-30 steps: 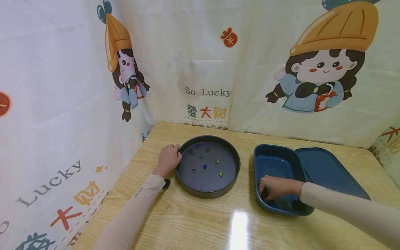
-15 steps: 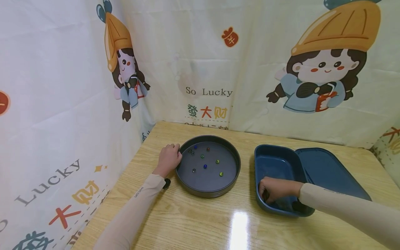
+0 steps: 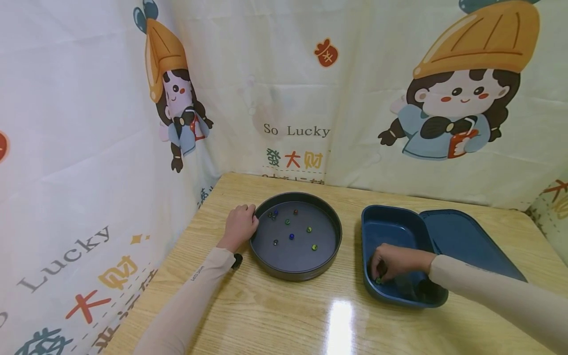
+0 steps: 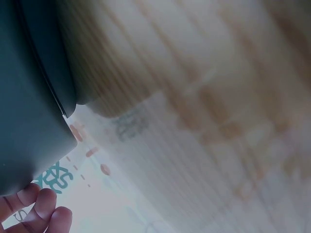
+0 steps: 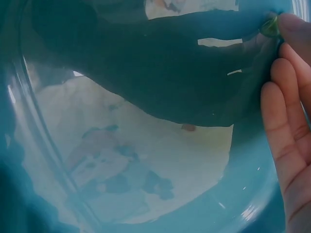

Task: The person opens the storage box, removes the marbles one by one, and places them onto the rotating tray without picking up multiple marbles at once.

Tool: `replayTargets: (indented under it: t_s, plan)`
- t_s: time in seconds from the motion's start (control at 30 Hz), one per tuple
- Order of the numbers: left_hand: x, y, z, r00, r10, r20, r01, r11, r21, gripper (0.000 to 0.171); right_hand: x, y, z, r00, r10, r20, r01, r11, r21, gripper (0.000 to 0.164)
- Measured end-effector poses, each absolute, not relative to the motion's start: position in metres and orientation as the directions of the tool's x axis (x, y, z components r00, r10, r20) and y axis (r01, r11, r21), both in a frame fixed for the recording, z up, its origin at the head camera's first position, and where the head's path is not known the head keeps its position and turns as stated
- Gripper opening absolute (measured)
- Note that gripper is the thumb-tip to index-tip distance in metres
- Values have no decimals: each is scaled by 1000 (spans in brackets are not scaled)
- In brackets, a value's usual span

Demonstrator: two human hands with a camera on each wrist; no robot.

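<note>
On the left, a round dark pan [image 3: 295, 261] holds several small glass marbles, among them a blue marble [image 3: 291, 236] and a yellow-green marble [image 3: 314, 247]. My left hand [image 3: 240, 228] grips the pan's left rim, its fingers [image 4: 44, 204] bent against the outer wall in the left wrist view. Inside the deep blue rectangular box [image 3: 395, 231], my right hand [image 3: 397, 261] is low near the front left corner. A green marble [image 5: 269, 26] is at its thumb tip, apparently pinched; the finger opposite is partly hidden.
A flat blue lid [image 3: 466, 241] lies right of the box, partly under the right forearm. The wooden table [image 3: 275, 315] meets a printed cloth [image 3: 284, 88] at the back and left. Table surface separates pan and box.
My right hand has shifted and turned slightly, and the green marble now shows below its fingertips. A blue marble has rolled slightly left and nearer in the pan. My left hand stays put.
</note>
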State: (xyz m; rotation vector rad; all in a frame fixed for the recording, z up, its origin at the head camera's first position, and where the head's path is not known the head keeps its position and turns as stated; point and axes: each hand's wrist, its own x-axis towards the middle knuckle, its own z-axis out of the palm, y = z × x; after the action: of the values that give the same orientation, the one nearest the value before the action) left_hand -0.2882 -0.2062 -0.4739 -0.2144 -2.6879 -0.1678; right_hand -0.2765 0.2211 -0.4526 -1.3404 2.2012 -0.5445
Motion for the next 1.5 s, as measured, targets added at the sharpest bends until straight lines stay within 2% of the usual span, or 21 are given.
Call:
replayTargets:
  t_s: [0.2, 0.4, 0.57, 0.8, 1.23, 1.5]
  plan:
    - [-290, -206, -474, -890, 120, 440, 175, 981, 87, 17, -280, 224, -454, -410, -881, -235, -665, 466, -584, 15]
    - [-290, -207, -476, -893, 129, 432, 177, 981, 74, 16, -279, 223, -451, -403, -888, -219, -672, 450, -589, 13]
    - [-290, -207, -476, -892, 128, 434, 179, 981, 79, 16, -280, 223, -443, -429, -877, -217, -659, 468, -589, 14]
    - [-290, -206, -476, -893, 125, 432, 177, 981, 84, 16, -285, 226, -433, -429, -893, -137, -685, 420, -596, 12]
    - [-289, -206, -476, -893, 124, 433, 170, 983, 69, 15, -295, 226, -410, -480, -876, 53, -721, 359, -593, 9]
    - [-288, -206, -475, -890, 123, 440, 160, 986, 48, 18, -300, 215, -396, -528, -844, 89, -706, 378, -599, 9]
